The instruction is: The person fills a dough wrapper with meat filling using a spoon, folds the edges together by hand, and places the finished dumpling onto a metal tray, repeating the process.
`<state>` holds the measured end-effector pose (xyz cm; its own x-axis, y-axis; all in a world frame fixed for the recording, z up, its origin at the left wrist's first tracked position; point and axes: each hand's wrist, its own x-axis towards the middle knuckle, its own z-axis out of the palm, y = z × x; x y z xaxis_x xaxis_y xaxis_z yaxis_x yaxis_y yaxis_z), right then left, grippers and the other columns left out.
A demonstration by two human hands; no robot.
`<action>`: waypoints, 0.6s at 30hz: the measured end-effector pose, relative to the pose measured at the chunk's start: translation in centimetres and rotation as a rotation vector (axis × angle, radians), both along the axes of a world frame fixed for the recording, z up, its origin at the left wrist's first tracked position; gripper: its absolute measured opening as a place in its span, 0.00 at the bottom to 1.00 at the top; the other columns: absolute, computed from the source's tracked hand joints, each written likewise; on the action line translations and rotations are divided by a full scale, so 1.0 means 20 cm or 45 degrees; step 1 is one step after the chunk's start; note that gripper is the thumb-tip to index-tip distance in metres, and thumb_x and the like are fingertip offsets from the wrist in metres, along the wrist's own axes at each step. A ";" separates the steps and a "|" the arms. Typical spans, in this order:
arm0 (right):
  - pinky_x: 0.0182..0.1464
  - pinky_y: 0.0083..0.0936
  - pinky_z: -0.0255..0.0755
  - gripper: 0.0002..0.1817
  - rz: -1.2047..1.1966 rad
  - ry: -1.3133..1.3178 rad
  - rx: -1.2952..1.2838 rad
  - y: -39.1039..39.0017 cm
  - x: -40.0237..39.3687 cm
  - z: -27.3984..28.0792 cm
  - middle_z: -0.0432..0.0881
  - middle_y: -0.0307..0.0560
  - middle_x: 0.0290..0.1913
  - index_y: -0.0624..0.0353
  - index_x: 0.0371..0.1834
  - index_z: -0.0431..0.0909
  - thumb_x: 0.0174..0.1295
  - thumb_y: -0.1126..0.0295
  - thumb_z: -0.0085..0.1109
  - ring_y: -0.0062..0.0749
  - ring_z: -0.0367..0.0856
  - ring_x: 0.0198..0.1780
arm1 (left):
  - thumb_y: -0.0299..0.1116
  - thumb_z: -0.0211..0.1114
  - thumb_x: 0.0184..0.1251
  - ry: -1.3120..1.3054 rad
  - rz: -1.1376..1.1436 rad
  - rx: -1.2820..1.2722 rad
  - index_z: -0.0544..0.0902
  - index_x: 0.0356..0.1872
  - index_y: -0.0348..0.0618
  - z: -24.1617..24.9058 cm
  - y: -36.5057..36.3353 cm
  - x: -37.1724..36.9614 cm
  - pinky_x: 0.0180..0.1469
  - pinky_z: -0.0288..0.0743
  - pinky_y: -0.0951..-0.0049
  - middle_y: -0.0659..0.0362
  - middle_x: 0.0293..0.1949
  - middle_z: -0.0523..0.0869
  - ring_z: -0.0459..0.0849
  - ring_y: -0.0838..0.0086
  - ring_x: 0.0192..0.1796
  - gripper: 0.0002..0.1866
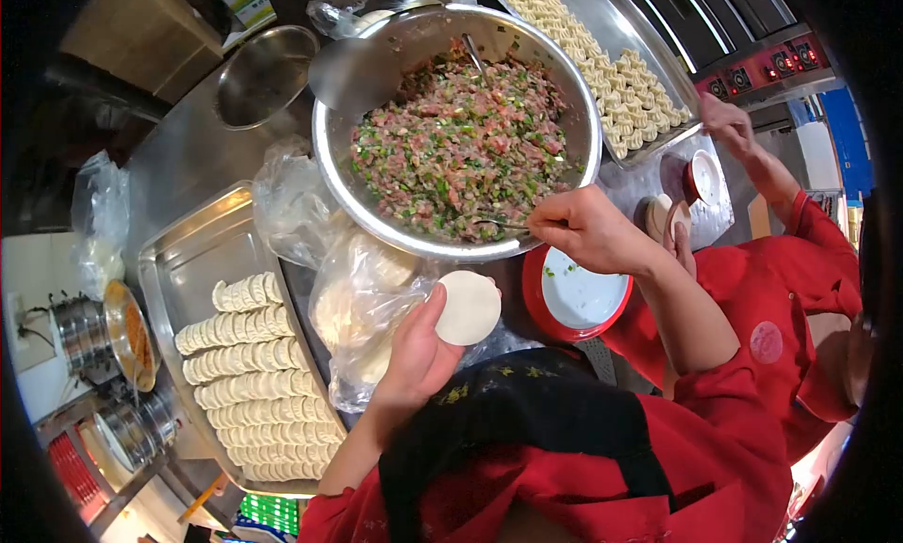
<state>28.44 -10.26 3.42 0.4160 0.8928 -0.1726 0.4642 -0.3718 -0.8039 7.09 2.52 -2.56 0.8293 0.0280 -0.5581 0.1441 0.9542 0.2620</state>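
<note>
My left hand (pixel 425 353) holds a round dumpling wrapper (pixel 468 308) by its edge, the thumb on top. In my right hand (pixel 591 229) is a thin metal spoon (pixel 503 225), its tip at the near rim of the filling. The filling (pixel 461 148), minced meat with chopped green bits, lies in a large steel bowl (pixel 326 157). Another spoon (pixel 473 54) stands in it at the far side. Clear plastic bags (pixel 353 308) with pale rounds inside lie beside my left hand. A red-rimmed white bowl (pixel 583 294) with green scraps sits below my right hand.
To the left, a metal tray (pixel 188 251) bears rows of dumplings (pixel 259 383). A second tray (pixel 616 16) at the upper right holds more dumplings (pixel 630 91). A co-worker in red (pixel 724 270) stands close on the right, with a wrapper in one hand. An empty steel bowl (pixel 263 77) stands upper left.
</note>
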 end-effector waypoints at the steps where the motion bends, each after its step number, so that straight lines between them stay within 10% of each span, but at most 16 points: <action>1: 0.31 0.37 0.69 0.06 0.001 -0.003 0.009 0.00 -0.01 -0.01 0.76 0.55 0.22 0.67 0.29 0.77 0.54 0.73 0.56 0.43 0.75 0.24 | 0.43 0.38 0.78 -0.003 0.001 0.009 0.65 0.62 0.27 0.00 0.00 0.00 0.69 0.62 0.55 0.42 0.61 0.73 0.73 0.54 0.64 0.27; 9: 0.14 0.21 0.57 0.07 -0.655 1.106 -0.022 0.01 -0.07 -0.03 0.71 0.38 0.15 0.68 0.29 0.79 0.59 0.73 0.60 0.21 0.65 0.12 | 0.44 0.37 0.78 0.008 0.180 -0.138 0.63 0.66 0.33 -0.02 0.00 0.03 0.70 0.61 0.55 0.45 0.64 0.71 0.70 0.54 0.66 0.26; 16: 0.18 0.22 0.63 0.08 -0.596 1.003 0.066 -0.05 -0.26 0.13 0.74 0.39 0.17 0.70 0.32 0.80 0.59 0.72 0.60 0.21 0.70 0.16 | 0.45 0.37 0.78 -0.167 0.291 -0.210 0.62 0.67 0.37 0.01 -0.01 0.01 0.71 0.58 0.55 0.49 0.66 0.69 0.67 0.55 0.68 0.26; 18: 0.27 0.22 0.70 0.09 -0.494 0.473 0.118 -0.06 -0.37 0.15 0.79 0.39 0.22 0.69 0.35 0.81 0.60 0.72 0.58 0.22 0.77 0.23 | 0.45 0.35 0.79 -0.144 0.264 -0.211 0.64 0.66 0.37 0.02 0.00 -0.02 0.70 0.61 0.58 0.51 0.65 0.71 0.68 0.60 0.68 0.26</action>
